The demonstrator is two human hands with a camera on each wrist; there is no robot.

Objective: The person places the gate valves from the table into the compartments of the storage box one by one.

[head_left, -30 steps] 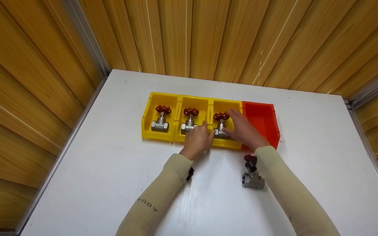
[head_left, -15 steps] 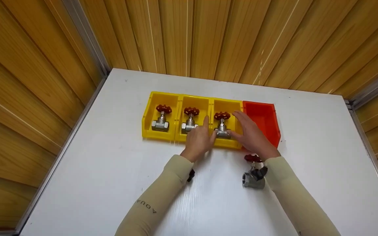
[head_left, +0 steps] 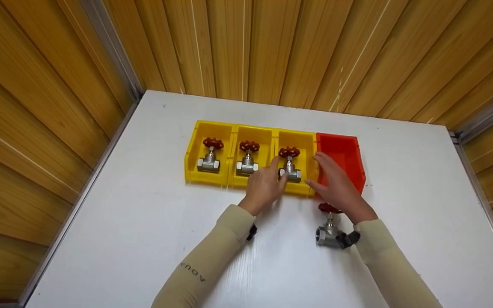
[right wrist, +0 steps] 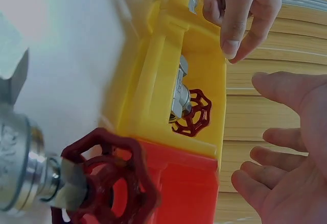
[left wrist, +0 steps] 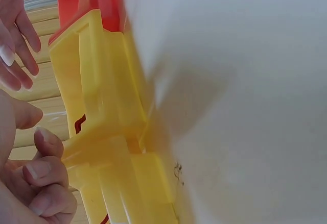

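Three gate valves with red handwheels lie in the yellow bins: a left valve, a middle valve and a right valve. My left hand hovers over the front of the middle and right bins, index finger extended, other fingers loosely curled, holding nothing. On the other side of the right valve, my right hand is spread and holds nothing; its fingertips are near the wall between the yellow and red bins. A fourth valve stands on the table below the right hand, partly covered by the wrist camera and hand.
Three joined yellow bins and one red bin form a row on the white table. Wood-panelled walls with metal edging rise behind and at the sides.
My right hand has drawn away from the right valve, moving right and toward me. The left hand has shifted slightly right. The valves stay in place.
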